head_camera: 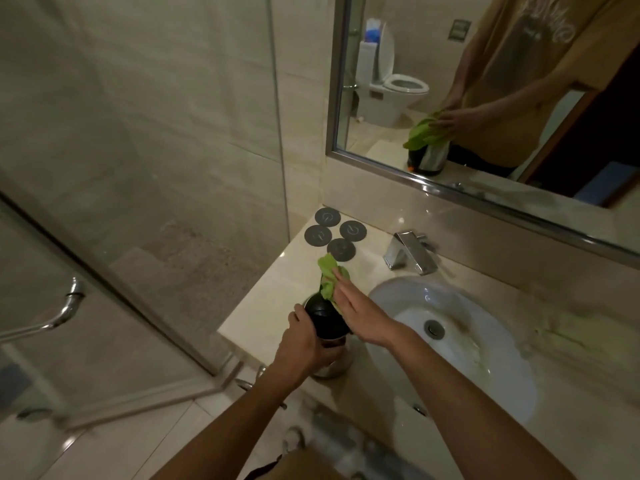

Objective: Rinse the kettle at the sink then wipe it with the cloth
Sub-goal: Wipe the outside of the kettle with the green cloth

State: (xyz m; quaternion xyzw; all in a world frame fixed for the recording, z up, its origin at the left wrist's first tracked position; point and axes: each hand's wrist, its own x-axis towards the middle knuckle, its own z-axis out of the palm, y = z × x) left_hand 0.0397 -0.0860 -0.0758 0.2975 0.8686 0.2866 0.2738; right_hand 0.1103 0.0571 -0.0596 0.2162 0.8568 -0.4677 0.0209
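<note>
A steel kettle (pixel 323 323) with a black lid stands on the beige counter, just left of the white sink (pixel 485 341). My left hand (pixel 304 341) grips the kettle's near side, fingers curled round it. With straight fingers, my right hand (pixel 360 311) presses a green cloth (pixel 329 275) against the kettle's lid and far side. Part of the cloth sticks up beyond my fingertips. The kettle's lower body is mostly hidden behind my left hand.
A chrome tap (pixel 410 252) stands behind the sink. Several dark round coasters (pixel 330 233) lie at the counter's back left corner. A glass shower screen (pixel 138 202) closes off the left. The mirror (pixel 485 91) above reflects the kettle, the cloth and a toilet.
</note>
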